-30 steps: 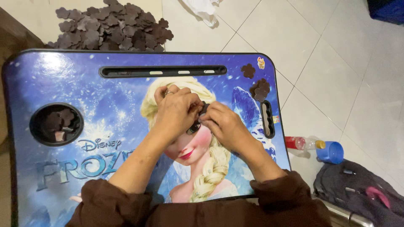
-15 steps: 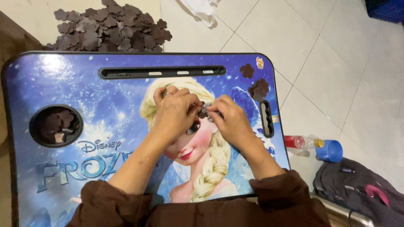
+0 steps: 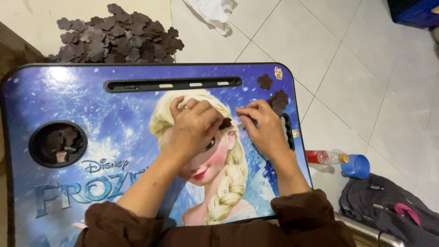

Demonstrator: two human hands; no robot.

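My left hand (image 3: 194, 126) pinches a small brown flower-shaped piece (image 3: 225, 122) over the middle of a blue picture-printed lap table (image 3: 91, 105). My right hand (image 3: 263, 130) rests just to its right with the fingers curled together. Whether it holds anything is hidden. It lies next to a small heap of the same brown pieces (image 3: 279, 100) by the table's right handle slot. One loose piece (image 3: 265, 81) lies near the far right corner. More pieces sit in the round cup hole (image 3: 58, 143) at the left.
A big pile of brown flower pieces (image 3: 116, 34) lies on the tiled floor beyond the table. Right of the table lie a small red-labelled bottle (image 3: 327, 157), a blue cup (image 3: 356, 165) and a dark bag (image 3: 393, 210). White cloth (image 3: 212, 9) lies at the top.
My hands were together on the brown piece. My right hand has now drawn away to the right, toward the small heap. My left hand keeps the piece.
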